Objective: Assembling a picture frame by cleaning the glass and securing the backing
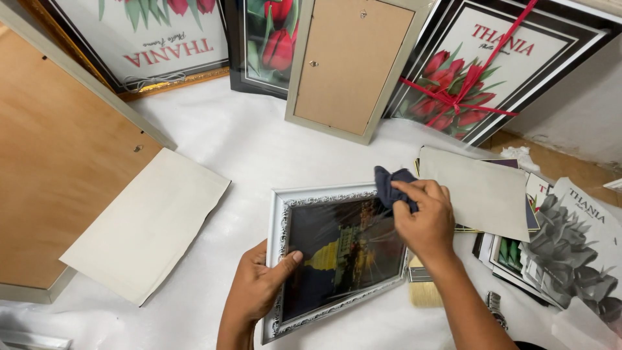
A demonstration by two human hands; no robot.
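A small picture frame with an ornate white and silver border lies on the white sheet, its dark glass showing a yellow building. My left hand grips its lower left side, thumb resting on the glass. My right hand presses a dark blue cloth against the glass at the frame's upper right corner.
A paintbrush lies just right of the frame, under my right wrist. A grey card sheet lies to the left beside a large brown frame back. Stacked prints sit to the right. Tulip pictures and a frame back lean at the rear.
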